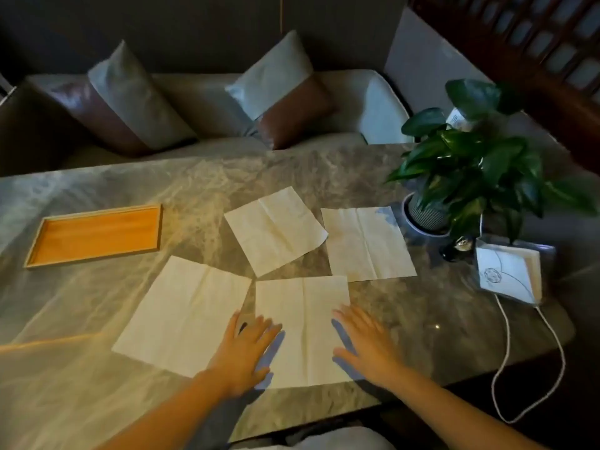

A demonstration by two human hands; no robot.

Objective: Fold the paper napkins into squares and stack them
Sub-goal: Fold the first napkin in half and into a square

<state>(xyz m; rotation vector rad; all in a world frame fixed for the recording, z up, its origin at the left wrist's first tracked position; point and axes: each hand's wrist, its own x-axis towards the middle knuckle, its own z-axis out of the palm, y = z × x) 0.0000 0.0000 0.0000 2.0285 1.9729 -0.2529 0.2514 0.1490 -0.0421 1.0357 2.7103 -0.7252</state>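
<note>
Head camera, looking down at a grey marbled desk [97,319] in dim light. Four unfolded white paper napkins lie flat on it, none stacked.

The nearest napkin [303,329] sits right in front of you, with a crease running down its middle. Your left hand [246,349] lies flat over its left edge, fingers straight and slightly spread, thumb pointing toward a second napkin [185,313] just to the left. Your right hand [363,345] lies flat over the right edge of the same napkin, fingers likewise spread. Neither hand pinches or curls round anything. Both hands are blurred, so they seem to press on the paper, but contact cannot be confirmed.

A third napkin [276,228] lies farther back, turned at an angle. A fourth napkin [367,243] lies to its right, their corners almost meeting.

At the far left of the desk sits a shallow wooden tray [94,235], well apart from the napkins. At the far right stands a potted plant [470,164] with broad green leaves. In front of it is a clear holder [509,271] with folded napkins inside. A white cord [519,368] loops beside it and hangs off the desk's edge.

Beyond the desk, a pale sofa [207,92] carries two cushions [136,102].
</note>
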